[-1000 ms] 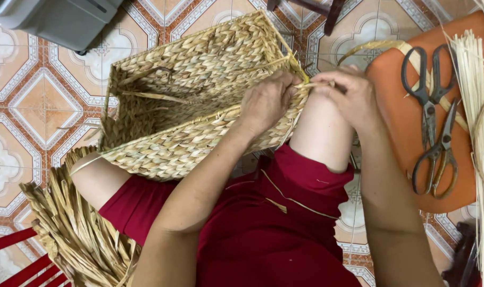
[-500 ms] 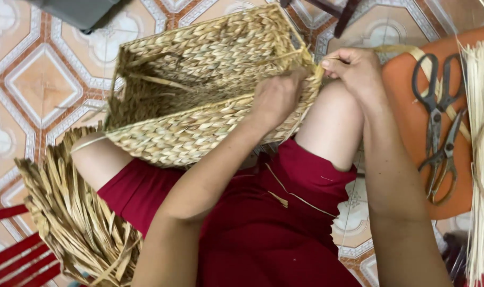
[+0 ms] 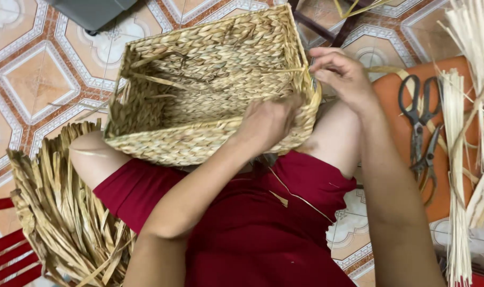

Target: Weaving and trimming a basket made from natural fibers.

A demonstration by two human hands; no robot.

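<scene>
Because the person sat with both knees raised, the lap in red cloth (image 3: 252,228) served as a rest for the work; the woven basket (image 3: 199,90) lay tilted across the thighs, its open mouth turned up toward the head camera so that the inside could be reached; the left hand (image 3: 266,122) was clamped over the basket's near rim by its right corner, fingers curled inward, seemingly to steady it; the right hand (image 3: 343,74) sat just beyond that corner, fingertips pinched on a thin straw strand (image 3: 284,70) that ran into the weave; a bundle of flat dried leaves (image 3: 61,212) lay by the left knee, within reach; on the orange stool (image 3: 393,90) at the right lay scissors (image 3: 415,114) and pliers (image 3: 429,159), with pale straw stalks (image 3: 457,175) beside them; beyond spread the patterned tile floor (image 3: 34,69).
</scene>
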